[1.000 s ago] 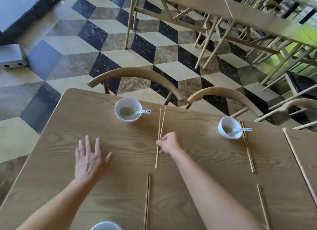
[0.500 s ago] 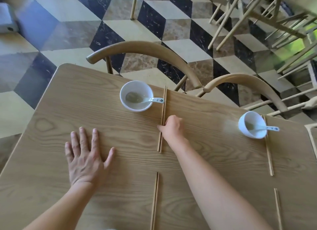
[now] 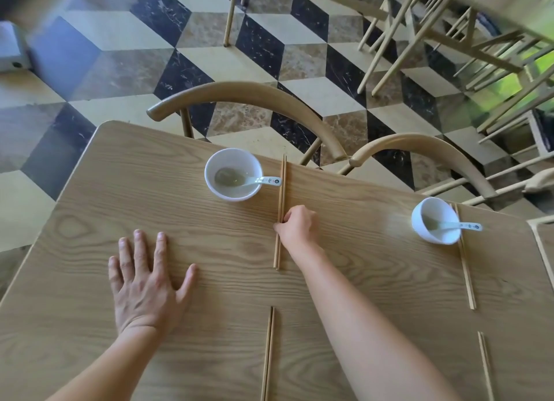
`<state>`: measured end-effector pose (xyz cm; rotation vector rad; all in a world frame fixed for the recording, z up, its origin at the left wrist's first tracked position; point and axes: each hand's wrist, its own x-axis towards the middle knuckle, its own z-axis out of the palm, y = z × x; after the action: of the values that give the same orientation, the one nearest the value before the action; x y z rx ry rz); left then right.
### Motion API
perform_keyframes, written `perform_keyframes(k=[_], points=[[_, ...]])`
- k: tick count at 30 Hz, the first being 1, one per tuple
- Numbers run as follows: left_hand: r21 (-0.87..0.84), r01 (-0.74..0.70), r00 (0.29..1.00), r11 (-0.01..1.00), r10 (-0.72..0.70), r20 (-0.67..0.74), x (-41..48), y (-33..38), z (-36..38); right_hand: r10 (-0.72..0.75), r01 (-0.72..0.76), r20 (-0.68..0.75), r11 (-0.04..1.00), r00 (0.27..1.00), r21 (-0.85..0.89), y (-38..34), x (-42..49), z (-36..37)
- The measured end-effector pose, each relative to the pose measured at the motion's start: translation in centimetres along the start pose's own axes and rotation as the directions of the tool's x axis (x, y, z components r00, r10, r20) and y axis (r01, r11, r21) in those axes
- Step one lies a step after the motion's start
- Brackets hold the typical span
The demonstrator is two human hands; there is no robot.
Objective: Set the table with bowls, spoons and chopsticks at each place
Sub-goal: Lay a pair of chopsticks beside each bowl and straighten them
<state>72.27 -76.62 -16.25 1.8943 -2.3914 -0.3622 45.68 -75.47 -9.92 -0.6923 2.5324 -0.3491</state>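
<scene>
Cube-pattern tile floor [image 3: 120, 56] all around, black, cream and brown. The wooden table [image 3: 90, 206] fills the lower half, with two curved-back chairs [image 3: 245, 93] [image 3: 419, 143] pushed up to its far edge and more chairs stacked at top right.

Left hand [image 3: 147, 287] lies flat on the table, fingers spread, holding nothing. Right hand [image 3: 298, 225] is curled up and pinching the chopsticks [image 3: 281, 191] around their middle. That pair lies on the table just right of the left bowl [image 3: 230, 159].

Two white bowls total. The right bowl [image 3: 418, 224] hides part of a second pair [image 3: 466, 272]. A third pair [image 3: 268, 352] and a fourth pair [image 3: 485, 367] lie on the near side, so four pairs.

Two white spoons, one per bowl [image 3: 263, 180] [image 3: 467, 226]. The handles have a little printed mark, way too small to read.
</scene>
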Motion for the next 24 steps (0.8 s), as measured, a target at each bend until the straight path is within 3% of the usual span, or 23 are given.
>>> perform_keyframes(k=[24], points=[[-0.016, 0.016, 1.000, 1.000, -0.016, -0.008, 0.07, -0.08, 0.21, 0.031, -0.031, -0.015, 1.000, 0.999, -0.001, -0.43, -0.36, 0.15]])
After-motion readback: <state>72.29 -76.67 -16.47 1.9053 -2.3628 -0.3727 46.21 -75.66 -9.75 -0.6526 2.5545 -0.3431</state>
